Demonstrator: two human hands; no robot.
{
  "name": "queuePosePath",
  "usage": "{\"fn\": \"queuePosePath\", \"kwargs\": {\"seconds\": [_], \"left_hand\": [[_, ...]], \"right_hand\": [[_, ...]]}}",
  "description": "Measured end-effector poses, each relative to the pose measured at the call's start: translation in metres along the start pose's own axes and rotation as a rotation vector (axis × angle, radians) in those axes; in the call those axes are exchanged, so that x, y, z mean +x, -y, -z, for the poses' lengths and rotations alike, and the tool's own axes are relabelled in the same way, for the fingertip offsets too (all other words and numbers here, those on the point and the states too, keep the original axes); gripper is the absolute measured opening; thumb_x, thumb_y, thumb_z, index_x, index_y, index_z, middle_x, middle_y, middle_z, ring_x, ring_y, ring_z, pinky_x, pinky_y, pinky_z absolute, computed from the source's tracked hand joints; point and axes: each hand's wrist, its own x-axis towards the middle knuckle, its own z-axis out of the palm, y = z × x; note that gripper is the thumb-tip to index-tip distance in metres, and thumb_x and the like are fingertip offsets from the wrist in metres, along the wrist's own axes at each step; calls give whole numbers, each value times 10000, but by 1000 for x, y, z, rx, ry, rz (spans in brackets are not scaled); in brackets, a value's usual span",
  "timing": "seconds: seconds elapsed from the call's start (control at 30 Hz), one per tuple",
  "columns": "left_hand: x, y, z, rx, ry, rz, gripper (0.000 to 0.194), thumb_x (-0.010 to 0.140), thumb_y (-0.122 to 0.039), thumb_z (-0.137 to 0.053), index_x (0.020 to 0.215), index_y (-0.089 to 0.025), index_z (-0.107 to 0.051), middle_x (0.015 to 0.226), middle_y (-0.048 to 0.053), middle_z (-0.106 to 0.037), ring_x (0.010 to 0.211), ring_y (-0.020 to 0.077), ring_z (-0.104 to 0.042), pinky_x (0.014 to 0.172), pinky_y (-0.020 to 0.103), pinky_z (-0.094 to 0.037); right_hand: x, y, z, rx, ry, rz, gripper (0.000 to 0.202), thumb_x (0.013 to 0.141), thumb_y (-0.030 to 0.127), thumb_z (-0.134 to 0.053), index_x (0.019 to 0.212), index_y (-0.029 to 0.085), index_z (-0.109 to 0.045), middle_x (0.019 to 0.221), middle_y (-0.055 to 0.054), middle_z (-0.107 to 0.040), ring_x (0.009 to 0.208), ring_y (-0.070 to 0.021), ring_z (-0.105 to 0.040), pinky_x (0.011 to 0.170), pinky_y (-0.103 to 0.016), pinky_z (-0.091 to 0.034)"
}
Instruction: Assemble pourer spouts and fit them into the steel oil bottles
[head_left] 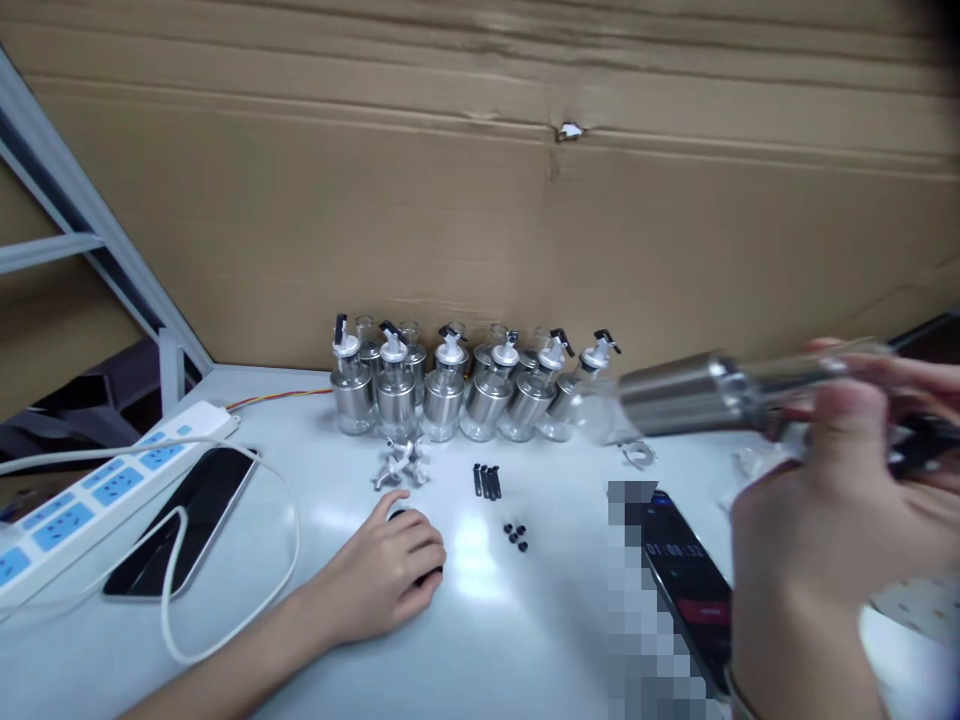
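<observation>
My right hand (pixel 817 500), large and blurred at the right, is closed around the neck end of a glass bottle with a steel sleeve (pixel 675 395). This bottle is held nearly level, its clear base pointing left, and a black part shows by the fingers. My left hand (pixel 405 565) rests palm down on the table with curled fingers. Dark bits show beneath it, but what it covers is hidden. Just beyond lie several silvery pourer parts (pixel 401 463). To its right are black levers (pixel 487 481) and small black caps (pixel 516 537).
Sleeved bottles with silver-and-black pourer tops (pixel 442 395) stand along the cardboard wall (pixel 480 220), others behind them. A power strip (pixel 112 490), white cable (pixel 292 560) and dark phone (pixel 184 520) lie left. Another phone (pixel 686 570) shows a timer near my right wrist.
</observation>
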Motion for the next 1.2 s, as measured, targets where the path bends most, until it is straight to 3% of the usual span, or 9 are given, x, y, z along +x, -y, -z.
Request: {"fn": "queuePosePath", "kwargs": {"seconds": [0.07,0.17,0.23,0.37,0.57,0.7,0.87,1.0,1.2], "left_hand": [[1,-1,1,-12,-1,11,103,873,-154,-464,852,-200,-554,899,-15,-660,838,143,-604,1016,417,-309],[1,0,1,-33,0,48,58,840,-165,-479,887,-195,-492,887,-3,-636,815,154,-604,987,440,-348],[0,3,0,-28,-46,61,122,838,-218,-524,918,-194,-436,895,16,-621,822,173,-602,960,459,-385],[-1,6,-6,27,-169,24,250,873,-284,-560,1010,-201,-369,987,64,-589,851,187,-578,878,442,-467],[-3,-3,-15,144,-139,-46,394,909,-239,-522,1260,-325,-364,1124,75,-499,967,206,-532,905,450,-476],[-3,-8,-17,215,47,72,543,886,-242,-554,1303,-540,-373,1173,45,-491,995,251,-488,812,416,-488],[-5,-7,-20,136,149,169,435,895,-353,-551,1315,-436,-472,1194,47,-522,969,233,-466,794,318,-470],[-5,-7,-21,210,115,94,423,897,-281,-541,1263,-489,-504,1138,54,-516,904,222,-460,765,314,-451],[-3,-8,-20,261,71,68,415,871,-249,-556,1217,-479,-545,1037,53,-529,844,215,-453,730,303,-429]], "right_hand": [[-21,15,-5,171,131,-87,144,726,197,-723,859,217,-673,824,-28,-648,829,-232,-693,782,-416,-518],[-52,27,-12,267,584,-287,128,785,180,-673,892,248,-666,906,-17,-706,888,-196,-688,759,-336,-531],[-67,30,-15,326,777,-395,119,797,191,-662,894,261,-663,921,-6,-726,911,-181,-687,754,-299,-534],[-84,30,-17,418,931,-588,86,783,229,-678,863,259,-668,890,0,-742,850,-165,-690,732,-273,-527],[-95,22,-17,420,940,-855,108,756,279,-688,848,232,-655,829,-13,-720,614,-118,-575,516,-225,-447],[-100,16,-19,468,917,-982,145,751,312,-692,851,222,-638,804,-4,-685,539,-88,-489,476,-210,-419],[-100,11,-19,450,950,-1007,183,758,340,-686,860,213,-602,841,-10,-659,561,-88,-489,488,-216,-426],[-101,4,-18,501,939,-1098,310,733,289,-688,998,257,-531,951,-21,-646,708,-124,-556,573,-239,-472],[-99,-6,-20,639,745,-1115,435,667,158,-633,1020,311,-430,1072,1,-541,820,-133,-590,676,-288,-522]]}}
